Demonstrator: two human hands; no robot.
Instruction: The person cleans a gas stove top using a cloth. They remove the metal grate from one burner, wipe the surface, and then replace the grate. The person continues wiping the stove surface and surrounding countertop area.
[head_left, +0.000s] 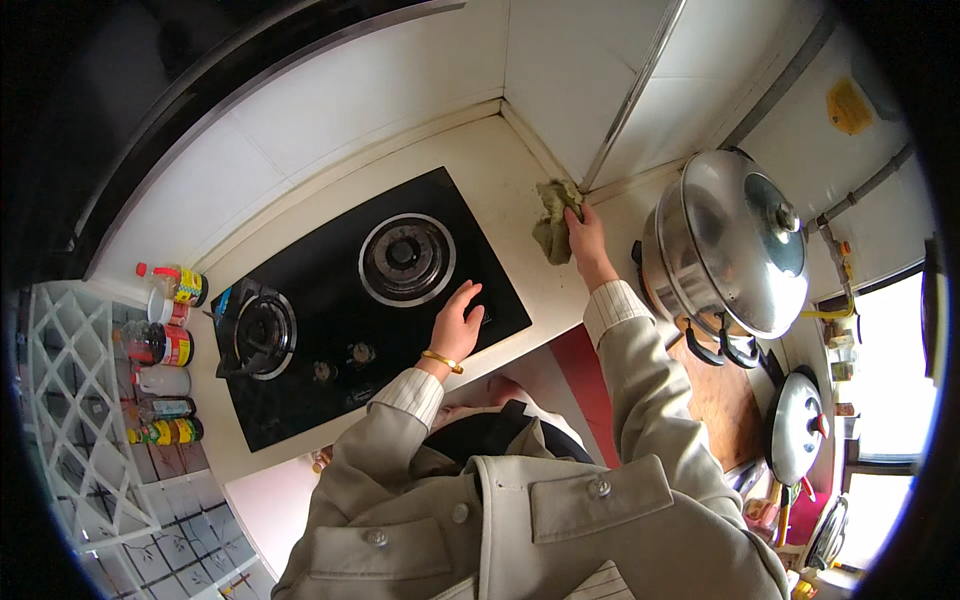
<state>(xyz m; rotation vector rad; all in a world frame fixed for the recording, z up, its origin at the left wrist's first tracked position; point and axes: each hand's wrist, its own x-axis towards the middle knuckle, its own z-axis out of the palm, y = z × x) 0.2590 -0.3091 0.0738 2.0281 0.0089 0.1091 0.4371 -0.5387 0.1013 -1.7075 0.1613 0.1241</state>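
Note:
My right hand (588, 241) grips a crumpled green-grey cloth (553, 217), which lies on the pale countertop (504, 169) to the right of the stove. The cloth is close to the wall corner. Over the right front part of the black two-burner gas stove (322, 300) is my left hand (456, 324), holding nothing, its fingers apart. Whether it touches the glass top, I cannot tell. The right burner (406, 259) has no pan support on it. A dark pan support (259, 330) sits over the left burner.
A large lidded stainless-steel steamer pot (724, 247) stands right of the cloth. Several sauce bottles (161, 345) line the counter's left end beside a white lattice (82, 420). A wooden board (716, 397) and a wok lid (796, 427) are at right. A range hood (150, 127) overhangs the upper left.

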